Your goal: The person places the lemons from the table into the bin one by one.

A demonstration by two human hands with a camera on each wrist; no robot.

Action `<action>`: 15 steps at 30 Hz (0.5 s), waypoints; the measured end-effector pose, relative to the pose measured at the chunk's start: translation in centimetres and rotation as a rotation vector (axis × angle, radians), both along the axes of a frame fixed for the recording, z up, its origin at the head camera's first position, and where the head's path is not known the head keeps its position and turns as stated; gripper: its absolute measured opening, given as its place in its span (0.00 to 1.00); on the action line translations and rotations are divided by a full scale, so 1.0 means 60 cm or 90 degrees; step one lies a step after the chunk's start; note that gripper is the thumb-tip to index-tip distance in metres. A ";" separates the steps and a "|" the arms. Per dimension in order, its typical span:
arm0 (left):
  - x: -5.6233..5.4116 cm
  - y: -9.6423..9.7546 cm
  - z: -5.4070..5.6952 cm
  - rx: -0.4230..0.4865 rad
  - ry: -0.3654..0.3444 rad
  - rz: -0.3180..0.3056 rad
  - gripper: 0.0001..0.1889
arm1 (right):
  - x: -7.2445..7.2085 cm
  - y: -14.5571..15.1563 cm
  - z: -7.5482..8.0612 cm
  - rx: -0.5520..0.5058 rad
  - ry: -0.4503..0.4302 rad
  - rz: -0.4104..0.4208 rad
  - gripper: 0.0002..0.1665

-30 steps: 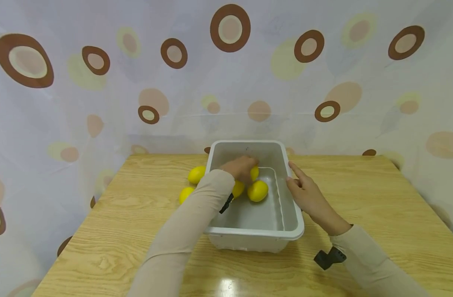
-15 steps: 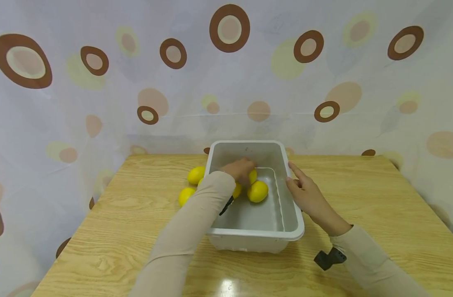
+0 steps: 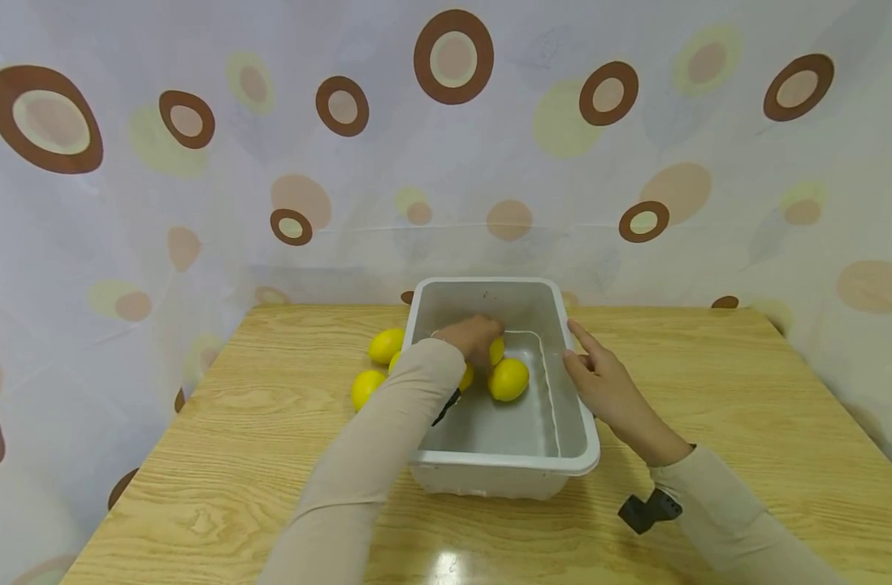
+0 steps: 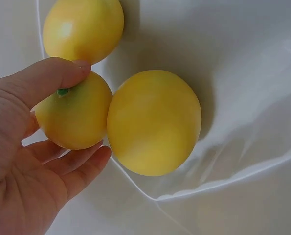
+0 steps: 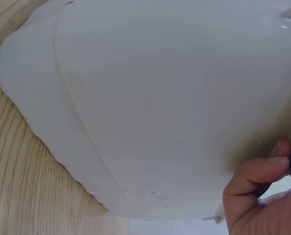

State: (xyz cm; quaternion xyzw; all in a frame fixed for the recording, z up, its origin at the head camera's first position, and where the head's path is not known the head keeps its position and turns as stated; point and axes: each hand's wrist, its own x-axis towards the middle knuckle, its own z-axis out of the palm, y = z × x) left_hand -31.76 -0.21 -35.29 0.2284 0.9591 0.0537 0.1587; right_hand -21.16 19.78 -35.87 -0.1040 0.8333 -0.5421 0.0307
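A grey plastic bin [image 3: 504,459] stands on the wooden table. Inside it, my left hand [image 3: 471,337] reaches down among lemons. The left wrist view shows that hand pinching one lemon [image 4: 77,117], thumb on top near its green stem spot and fingers curled underneath. Against it lies a second lemon [image 4: 155,122], and a third lemon [image 4: 84,29] is just beyond the thumb. My right hand [image 3: 610,386] grips the bin's right rim; its index finger lies along the edge, and in the right wrist view other fingers [image 5: 260,171] curl under the rim.
Several lemons [image 3: 368,388] lie on the table [image 3: 270,406] left of the bin, partly hidden by my left sleeve [image 3: 373,439]. A patterned cloth [image 3: 453,179] hangs behind the table. Black straps [image 3: 649,510] sit at both wrists.
My left hand has shifted very slightly down toward me inside the bin, covering a little more of the lemon near it. The bin and my right hand stay in place.
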 end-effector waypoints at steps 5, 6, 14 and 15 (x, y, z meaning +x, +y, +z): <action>0.007 -0.003 0.005 0.003 -0.004 0.005 0.32 | 0.002 0.000 0.001 -0.001 -0.005 -0.005 0.37; 0.008 -0.003 0.006 0.002 -0.003 0.005 0.31 | 0.001 0.000 0.001 0.000 -0.006 -0.005 0.37; 0.012 -0.003 0.008 -0.007 -0.008 0.020 0.33 | 0.000 -0.001 -0.001 0.000 -0.002 -0.002 0.36; 0.012 -0.003 0.008 -0.007 -0.011 0.020 0.33 | 0.001 -0.001 -0.001 0.000 -0.002 -0.002 0.36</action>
